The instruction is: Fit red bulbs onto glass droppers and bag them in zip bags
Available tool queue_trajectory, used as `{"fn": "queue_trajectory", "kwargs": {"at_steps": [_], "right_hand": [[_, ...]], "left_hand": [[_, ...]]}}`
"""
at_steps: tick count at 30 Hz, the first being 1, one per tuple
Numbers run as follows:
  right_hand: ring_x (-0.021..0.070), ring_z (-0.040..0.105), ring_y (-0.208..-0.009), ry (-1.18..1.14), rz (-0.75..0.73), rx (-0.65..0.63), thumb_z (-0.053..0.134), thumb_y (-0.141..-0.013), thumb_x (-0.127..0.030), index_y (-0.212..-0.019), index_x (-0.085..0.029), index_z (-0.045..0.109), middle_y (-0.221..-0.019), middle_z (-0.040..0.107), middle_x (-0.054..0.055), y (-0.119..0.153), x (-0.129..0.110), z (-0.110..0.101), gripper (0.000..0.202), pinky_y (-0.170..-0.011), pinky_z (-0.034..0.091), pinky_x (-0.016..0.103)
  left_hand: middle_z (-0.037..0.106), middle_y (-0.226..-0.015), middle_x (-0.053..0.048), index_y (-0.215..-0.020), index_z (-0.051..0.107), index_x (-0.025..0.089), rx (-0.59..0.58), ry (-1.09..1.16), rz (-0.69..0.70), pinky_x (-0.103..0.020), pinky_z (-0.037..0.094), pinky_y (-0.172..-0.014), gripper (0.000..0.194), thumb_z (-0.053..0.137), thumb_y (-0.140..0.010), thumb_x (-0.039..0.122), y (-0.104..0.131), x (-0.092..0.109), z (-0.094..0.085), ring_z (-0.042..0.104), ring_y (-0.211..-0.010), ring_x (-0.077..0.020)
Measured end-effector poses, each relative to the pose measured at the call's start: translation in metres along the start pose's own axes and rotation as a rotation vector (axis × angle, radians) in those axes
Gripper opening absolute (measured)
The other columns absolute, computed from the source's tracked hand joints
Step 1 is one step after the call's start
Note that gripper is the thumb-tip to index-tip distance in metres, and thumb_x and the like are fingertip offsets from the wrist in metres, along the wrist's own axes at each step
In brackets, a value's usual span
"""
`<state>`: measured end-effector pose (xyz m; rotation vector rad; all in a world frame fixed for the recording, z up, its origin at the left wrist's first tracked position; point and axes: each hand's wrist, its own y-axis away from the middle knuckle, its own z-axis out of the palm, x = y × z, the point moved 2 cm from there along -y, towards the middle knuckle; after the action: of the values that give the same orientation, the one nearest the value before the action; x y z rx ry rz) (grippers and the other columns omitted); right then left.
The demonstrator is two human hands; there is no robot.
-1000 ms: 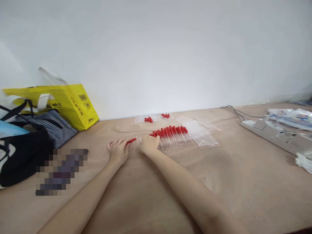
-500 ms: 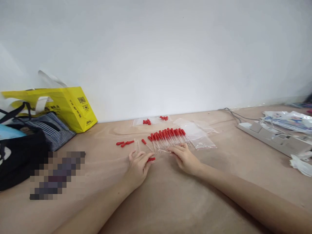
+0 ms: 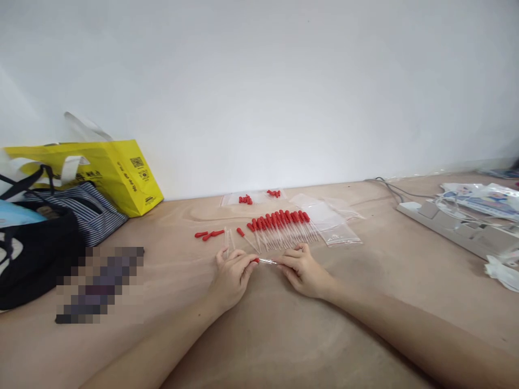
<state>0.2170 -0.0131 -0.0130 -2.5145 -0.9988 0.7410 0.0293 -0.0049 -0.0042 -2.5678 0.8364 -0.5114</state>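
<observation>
Hands have met: the left hand pinches a red cap and the right hand now pinches a tube, end to end. Both sit low over the counter, just before the dropper row.

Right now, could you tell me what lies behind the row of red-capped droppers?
Behind the row of droppers lie clear bags holding loose red caps; what else they contain cannot be seen.
</observation>
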Motion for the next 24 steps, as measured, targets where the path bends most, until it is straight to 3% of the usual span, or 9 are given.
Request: {"fn": "queue_trajectory", "kwargs": {"at_steps": [6,15,24], "right_hand": [[0.0099,0.052,-0.071,0.039,-0.05,0.048,0.041,-0.085,-0.021,-0.099,-0.022,0.059,-0.075,0.061,0.002,-0.0023,0.003,0.0058,0.023,-0.072,0.024,0.028],[0.0095,0.043,-0.06,0.187,-0.207,0.026,0.039,-0.079,-0.01,-0.091,-0.019,0.061,-0.069,0.054,0.001,-0.0064,0.0061,0.0046,0.027,-0.067,0.021,0.029],[0.0099,0.042,-0.061,0.151,-0.181,0.073,0.038,-0.082,-0.014,-0.082,-0.017,0.06,-0.066,0.053,0.001,-0.0067,0.0005,0.0099,0.023,-0.067,0.02,0.029]], "left_hand": [[0.064,-0.075,0.001,-0.084,0.058,0.022,0.021,0.007,0.021,-0.041,0.016,-0.092,0.02,0.038,-0.085,0.026,0.001,-0.0002,-0.0008,0.055,-0.078,-0.0152],[0.064,-0.072,0.001,-0.078,0.057,0.021,-0.004,-0.008,0.084,-0.042,0.014,-0.093,0.017,0.041,-0.083,0.025,0.0013,0.0043,-0.0031,0.055,-0.075,-0.0145],[0.064,-0.07,0.002,-0.076,0.056,0.021,-0.005,0.036,0.106,-0.043,0.013,-0.094,0.016,0.042,-0.083,0.023,0.002,0.0073,-0.0014,0.055,-0.074,-0.0143]]}}
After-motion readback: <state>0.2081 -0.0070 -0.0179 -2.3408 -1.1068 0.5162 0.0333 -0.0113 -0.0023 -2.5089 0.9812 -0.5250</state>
